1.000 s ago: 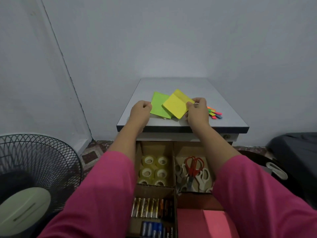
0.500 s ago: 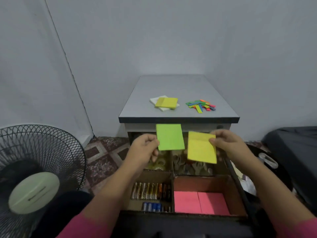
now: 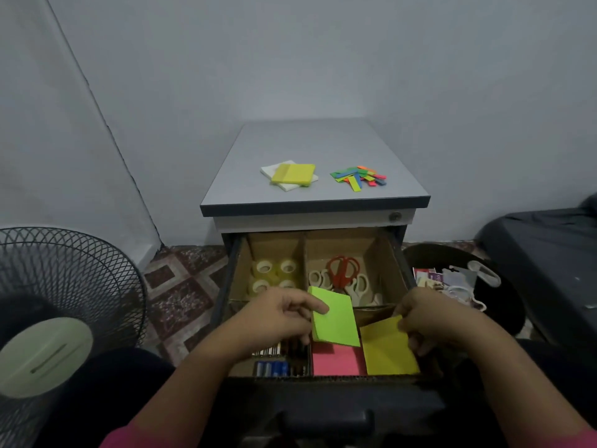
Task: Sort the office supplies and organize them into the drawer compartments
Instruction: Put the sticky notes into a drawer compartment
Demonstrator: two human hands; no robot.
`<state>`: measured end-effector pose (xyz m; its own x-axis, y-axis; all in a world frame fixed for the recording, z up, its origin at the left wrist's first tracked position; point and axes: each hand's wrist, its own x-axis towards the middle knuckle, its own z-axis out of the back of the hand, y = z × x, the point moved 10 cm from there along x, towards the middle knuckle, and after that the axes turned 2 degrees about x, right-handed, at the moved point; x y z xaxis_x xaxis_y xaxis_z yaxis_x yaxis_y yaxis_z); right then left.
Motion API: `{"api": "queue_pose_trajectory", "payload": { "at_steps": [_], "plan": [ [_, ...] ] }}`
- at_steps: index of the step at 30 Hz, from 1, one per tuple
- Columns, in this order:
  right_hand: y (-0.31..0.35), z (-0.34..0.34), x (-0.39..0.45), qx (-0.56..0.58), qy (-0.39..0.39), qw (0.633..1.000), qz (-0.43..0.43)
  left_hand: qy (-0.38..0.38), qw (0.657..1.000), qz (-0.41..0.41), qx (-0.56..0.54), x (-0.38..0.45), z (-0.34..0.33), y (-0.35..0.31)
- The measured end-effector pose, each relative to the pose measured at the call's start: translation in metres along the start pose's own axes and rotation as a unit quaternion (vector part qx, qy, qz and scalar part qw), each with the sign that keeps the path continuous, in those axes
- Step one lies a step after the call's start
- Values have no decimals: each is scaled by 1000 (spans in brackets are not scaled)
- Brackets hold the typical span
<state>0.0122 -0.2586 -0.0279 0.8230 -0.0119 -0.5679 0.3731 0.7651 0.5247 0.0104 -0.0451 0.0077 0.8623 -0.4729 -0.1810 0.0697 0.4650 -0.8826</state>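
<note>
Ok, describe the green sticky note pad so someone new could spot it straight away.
Start at the open drawer under the grey cabinet top. Over its near right compartment, the left hand pinches the green sticky note pad. It is lime green, unlike the yellow pad beside it.

My left hand pinches a green pad and my right hand a yellow pad, both over pink notes in the drawer. On the worktop I see another yellow pad and coloured tabs.
</note>
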Motion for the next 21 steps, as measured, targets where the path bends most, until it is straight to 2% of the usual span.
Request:
{"api": "queue_pose_trajectory", "payload": {
  "at_steps": [2,3,4,6,8,10,13,16,19,21],
  "plan": [
    [0,-2,4,-44,-24,999,-12,4,998,-23,61,-2,-3,-8],
    [1,-2,5,-67,-36,997,-15,-2,990,-47,132,-3,-5,-16],
    [1,-3,6,-86,-47,995,-15,-10,969,-80,233,-4,-8,-25],
    [3,-2,5,-118,-64,991,-13,-44,888,-177,422,-10,-19,-50],
    [4,1,4,-133,-75,988,-15,-68,819,-285,494,-21,-32,-70],
    [4,2,4,-139,-83,987,-18,-72,791,-342,502,-30,-43,-78],
    [3,7,3,-112,-110,988,-11,-48,785,-353,508,-31,-56,-78],
    [0,4,4,-137,-80,986,-48,-35,783,-358,508,-29,-67,-72],
    [-3,2,5,-164,-50,981,-85,-31,807,-369,461,-31,-72,-76],
    [-3,3,5,-178,-59,979,-83,-25,817,-363,448,-29,-75,-75]
  ]
}}
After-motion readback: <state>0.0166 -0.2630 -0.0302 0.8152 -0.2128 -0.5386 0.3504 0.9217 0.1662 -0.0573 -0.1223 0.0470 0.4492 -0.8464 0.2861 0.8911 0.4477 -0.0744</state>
